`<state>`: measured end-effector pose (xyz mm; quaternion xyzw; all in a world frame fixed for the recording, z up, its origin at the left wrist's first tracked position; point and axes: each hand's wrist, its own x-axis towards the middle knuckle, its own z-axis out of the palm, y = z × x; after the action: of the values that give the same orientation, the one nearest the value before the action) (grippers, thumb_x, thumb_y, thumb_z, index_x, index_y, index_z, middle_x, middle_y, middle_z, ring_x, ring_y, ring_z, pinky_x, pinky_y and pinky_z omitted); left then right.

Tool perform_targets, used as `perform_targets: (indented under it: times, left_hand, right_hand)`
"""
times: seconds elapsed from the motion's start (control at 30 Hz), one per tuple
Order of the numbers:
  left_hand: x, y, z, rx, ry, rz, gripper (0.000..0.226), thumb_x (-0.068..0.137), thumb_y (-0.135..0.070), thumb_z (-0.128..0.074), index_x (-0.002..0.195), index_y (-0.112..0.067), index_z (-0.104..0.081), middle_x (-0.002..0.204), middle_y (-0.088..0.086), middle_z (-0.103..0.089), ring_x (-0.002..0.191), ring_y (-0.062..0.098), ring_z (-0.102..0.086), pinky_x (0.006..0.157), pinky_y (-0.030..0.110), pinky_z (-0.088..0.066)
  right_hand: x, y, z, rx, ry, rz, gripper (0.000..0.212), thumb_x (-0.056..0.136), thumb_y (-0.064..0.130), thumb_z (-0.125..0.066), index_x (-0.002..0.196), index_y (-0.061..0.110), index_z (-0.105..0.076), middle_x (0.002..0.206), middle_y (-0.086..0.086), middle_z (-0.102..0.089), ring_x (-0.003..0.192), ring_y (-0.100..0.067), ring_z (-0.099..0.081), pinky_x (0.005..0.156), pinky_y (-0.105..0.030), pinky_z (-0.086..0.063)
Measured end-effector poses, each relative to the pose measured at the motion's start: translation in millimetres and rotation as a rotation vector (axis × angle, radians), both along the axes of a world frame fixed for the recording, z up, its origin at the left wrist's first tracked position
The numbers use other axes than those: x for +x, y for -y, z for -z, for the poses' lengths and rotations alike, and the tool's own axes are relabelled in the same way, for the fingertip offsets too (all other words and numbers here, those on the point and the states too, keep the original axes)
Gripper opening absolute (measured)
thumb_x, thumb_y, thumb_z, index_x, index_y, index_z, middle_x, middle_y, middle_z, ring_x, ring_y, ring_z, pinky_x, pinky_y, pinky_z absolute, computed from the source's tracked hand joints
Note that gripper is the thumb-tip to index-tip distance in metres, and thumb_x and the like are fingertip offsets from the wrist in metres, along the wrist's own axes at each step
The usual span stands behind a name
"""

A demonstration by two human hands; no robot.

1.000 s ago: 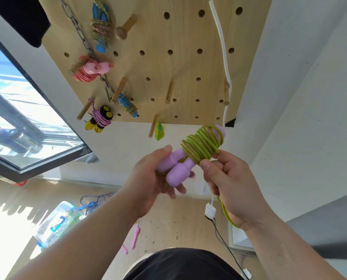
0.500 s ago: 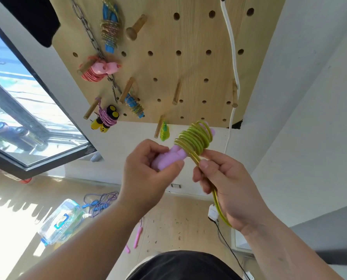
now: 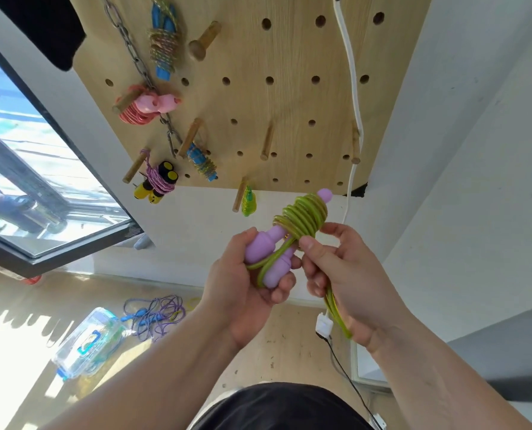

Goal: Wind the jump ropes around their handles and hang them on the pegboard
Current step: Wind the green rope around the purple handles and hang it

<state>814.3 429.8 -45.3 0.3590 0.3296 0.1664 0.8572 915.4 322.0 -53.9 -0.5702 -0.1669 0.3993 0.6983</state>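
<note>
we see the wooden pegboard [image 3: 289, 51] on the wall ahead, with a window [image 3: 26, 181] to its left and the wooden floor [image 3: 289, 346] below.

both hands are raised in front of the lower edge of the board. the left hand [image 3: 243, 293] has its fingers curled round the lower ends of the two purple handles [image 3: 264, 246], which lie side by side and point up toward the board. the right hand [image 3: 345, 283] pinches the green rope [image 3: 301, 215] between thumb and fingers just beside the coil. the rope is wound in many turns round the upper part of the handles. one loop crosses the handles near the left fingers. a loose length [image 3: 339, 315] passes through the right palm and comes out at the wrist.

five wound ropes hang on pegs of the board:
- a blue-handled bundle [image 3: 164, 48] at the top;
- a pink bundle [image 3: 146, 103] below it;
- a yellow and black bundle [image 3: 157, 183];
- a second blue bundle [image 3: 202, 161];
- a small green bundle [image 3: 248, 201] at the lower edge.

a metal chain [image 3: 134, 54] and a white cable [image 3: 351, 72] run down the board. a clear plastic box [image 3: 88, 342] and a tangle of unwound ropes [image 3: 156, 315] lie on the floor.
</note>
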Motion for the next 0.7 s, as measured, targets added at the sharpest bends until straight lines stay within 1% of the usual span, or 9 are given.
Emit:
perform_targets:
  times: [0.07, 0.2, 0.27, 0.33, 0.37, 0.4, 0.5, 0.57, 0.7]
  left_hand:
    - [-3, -1, 3, -0.010, 0.003, 0.043, 0.051, 0.103, -0.039, -0.039, 0.113, 0.001, -0.068, 0.082, 0.022, -0.061, 0.050, 0.024, -0.049, 0.038, 0.024, -0.035]
    - [-11, -4, 5, 0.091, -0.030, 0.171, 0.053, 0.107, -0.040, -0.031, 0.122, 0.000, -0.065, 0.092, 0.026, -0.068, 0.065, 0.034, -0.065, 0.041, 0.029, -0.049]
    - [-14, -4, 8, 0.358, -0.121, 0.152, 0.043, 0.110, -0.036, -0.032, 0.118, -0.004, -0.060, 0.097, 0.026, -0.070, 0.075, 0.037, -0.071, 0.050, 0.041, -0.057]
    - [-17, -3, 14, 0.748, -0.225, 0.080, 0.020, 0.106, -0.036, -0.048, 0.111, -0.018, -0.053, 0.103, 0.016, -0.069, 0.080, 0.028, -0.072, 0.061, 0.045, -0.061]
    - [-18, -2, 16, 0.929, -0.248, 0.063, 0.022, 0.097, -0.039, -0.061, 0.111, -0.026, -0.050, 0.106, 0.007, -0.066, 0.083, 0.021, -0.070, 0.066, 0.038, -0.062]
    - [-19, -2, 19, 1.112, -0.268, 0.052, 0.040, 0.086, -0.039, -0.075, 0.113, -0.029, -0.048, 0.109, -0.001, -0.061, 0.088, 0.014, -0.066, 0.071, 0.028, -0.059]
    - [-20, -11, 28, 1.548, -0.298, -0.063, 0.068, 0.066, -0.025, -0.093, 0.118, -0.015, -0.051, 0.108, -0.006, -0.052, 0.095, 0.002, -0.052, 0.079, 0.008, -0.043]
    - [-20, -19, 27, 1.666, -0.307, -0.075, 0.067, 0.065, -0.027, -0.093, 0.116, -0.010, -0.054, 0.101, -0.008, -0.055, 0.084, 0.003, -0.050, 0.075, 0.005, -0.040]
    - [-20, -32, 21, 1.750, -0.394, 0.001, 0.055, 0.072, -0.056, -0.074, 0.108, -0.018, -0.057, 0.084, -0.012, -0.060, 0.063, 0.007, -0.052, 0.057, 0.008, -0.039]
  right_hand:
    - [6, 2, -1, -0.008, 0.003, -0.086, 0.043, 0.097, 0.021, -0.065, 0.135, 0.015, -0.046, 0.061, -0.002, -0.053, 0.052, -0.012, -0.041, 0.050, -0.027, -0.035]
    - [14, 7, -3, -0.019, 0.104, -0.161, 0.024, 0.099, 0.020, -0.061, 0.121, 0.010, -0.058, 0.059, -0.001, -0.046, 0.052, -0.011, -0.037, 0.050, -0.026, -0.031]
    - [11, 6, -3, -0.018, 0.128, -0.120, 0.027, 0.099, 0.018, -0.060, 0.126, 0.014, -0.057, 0.059, -0.002, -0.044, 0.050, -0.011, -0.037, 0.050, -0.026, -0.032]
    - [6, 3, -3, -0.012, 0.134, -0.065, 0.033, 0.099, 0.017, -0.060, 0.131, 0.017, -0.055, 0.058, -0.003, -0.043, 0.050, -0.012, -0.036, 0.049, -0.025, -0.033]
    - [3, 1, -3, -0.003, 0.123, -0.044, 0.034, 0.099, 0.018, -0.061, 0.132, 0.017, -0.054, 0.058, -0.003, -0.044, 0.050, -0.012, -0.036, 0.049, -0.025, -0.034]
    - [1, 0, -3, 0.005, 0.110, -0.034, 0.034, 0.099, 0.020, -0.060, 0.133, 0.017, -0.054, 0.058, -0.002, -0.044, 0.051, -0.012, -0.036, 0.049, -0.024, -0.035]
    - [-5, -1, -6, 0.021, 0.086, -0.043, 0.032, 0.100, 0.022, -0.059, 0.132, 0.018, -0.055, 0.059, -0.001, -0.044, 0.053, -0.012, -0.036, 0.050, -0.024, -0.036]
    - [-7, 0, -7, 0.025, 0.100, -0.068, 0.029, 0.101, 0.021, -0.058, 0.130, 0.019, -0.056, 0.059, -0.001, -0.045, 0.054, -0.013, -0.036, 0.051, -0.026, -0.034]
    - [-1, 5, -10, -0.010, 0.220, -0.193, 0.028, 0.104, 0.014, -0.050, 0.129, 0.025, -0.056, 0.069, -0.002, -0.057, 0.063, -0.014, -0.047, 0.063, -0.030, -0.041]
